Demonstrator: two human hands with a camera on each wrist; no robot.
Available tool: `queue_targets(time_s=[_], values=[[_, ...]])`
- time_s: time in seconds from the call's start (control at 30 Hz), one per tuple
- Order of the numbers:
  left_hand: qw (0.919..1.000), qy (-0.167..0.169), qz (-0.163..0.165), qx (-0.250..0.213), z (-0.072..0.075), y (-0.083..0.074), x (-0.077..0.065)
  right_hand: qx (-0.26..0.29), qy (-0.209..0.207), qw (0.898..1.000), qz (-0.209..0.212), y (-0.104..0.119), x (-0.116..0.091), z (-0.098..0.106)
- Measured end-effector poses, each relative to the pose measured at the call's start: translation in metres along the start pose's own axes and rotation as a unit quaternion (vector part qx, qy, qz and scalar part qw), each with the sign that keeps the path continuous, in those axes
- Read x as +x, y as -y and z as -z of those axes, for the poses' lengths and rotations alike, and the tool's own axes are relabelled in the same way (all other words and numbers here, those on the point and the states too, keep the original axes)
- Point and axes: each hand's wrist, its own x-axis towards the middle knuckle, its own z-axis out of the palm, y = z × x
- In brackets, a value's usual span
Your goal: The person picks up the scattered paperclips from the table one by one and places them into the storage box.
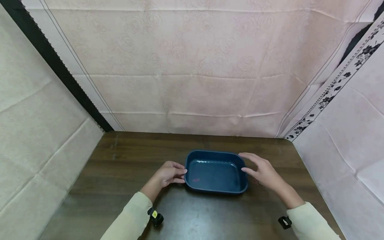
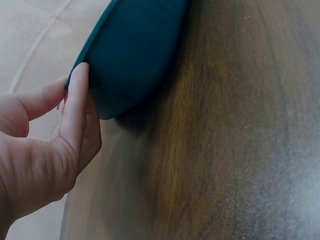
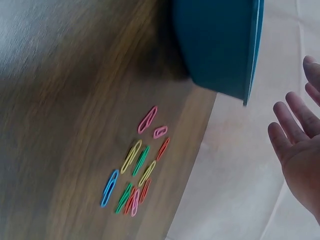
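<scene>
A dark blue rectangular tray sits between my hands on the wooden table, one small pink paper clip lying inside it. My left hand pinches the tray's left rim; in the left wrist view, the thumb is on one side of the rim and fingers on the other. My right hand is at the tray's right end with fingers spread, and the right wrist view shows it apart from the rim. Several coloured paper clips lie on the table beside the tray, mostly hidden behind the right hand in the head view.
The brown wooden table ends at a pale patterned cloth hanging behind it. More cloth panels stand along the left and right sides. Dark wrist cameras sit at both sleeves.
</scene>
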Motion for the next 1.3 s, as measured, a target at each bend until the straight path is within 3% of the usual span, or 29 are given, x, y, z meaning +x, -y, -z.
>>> queue_targets(time_s=[0.5, 1.3], values=[[1.0, -0.001, -0.004, -0.002, 0.0, -0.001, -0.001, -0.03, -0.019, 0.999, -0.029, -0.032, -0.012, 0.008], [0.9999, -0.005, -0.006, 0.007, 0.0, 0.0, 0.0, -0.012, 0.045, 0.992, -0.114, -0.073, -0.018, 0.015]])
